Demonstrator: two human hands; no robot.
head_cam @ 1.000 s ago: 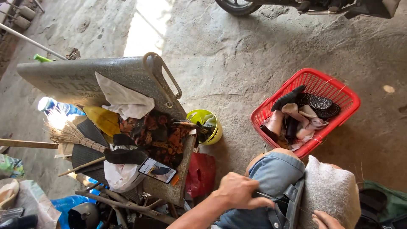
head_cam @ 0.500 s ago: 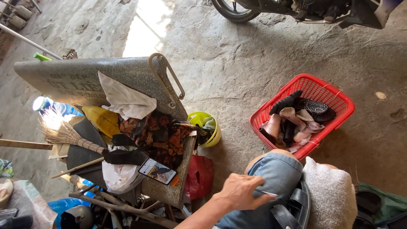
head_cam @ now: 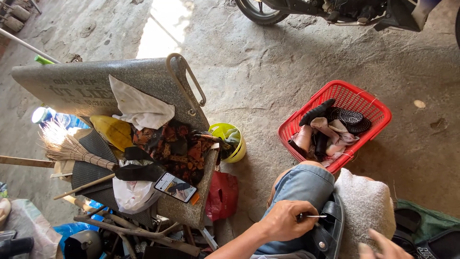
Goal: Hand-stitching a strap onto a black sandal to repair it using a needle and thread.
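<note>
Needle (head_cam: 314,216) pinched in my left hand (head_cam: 283,222), tip just over the black sandal (head_cam: 330,225) on the knee. Thin, stiff, slippery; I'd keep hold mid-shaft. Sandal strap looks soft, bendy. Right hand (head_cam: 383,245) open, holding nothing, beside the white cloth (head_cam: 366,206). Rough concrete floor (head_cam: 268,72), red basket (head_cam: 369,108) beyond.

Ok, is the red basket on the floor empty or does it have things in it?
Filled. The red basket holds a jumble of footwear and soles, dark and pinkish, piled up toward its rim.
</note>
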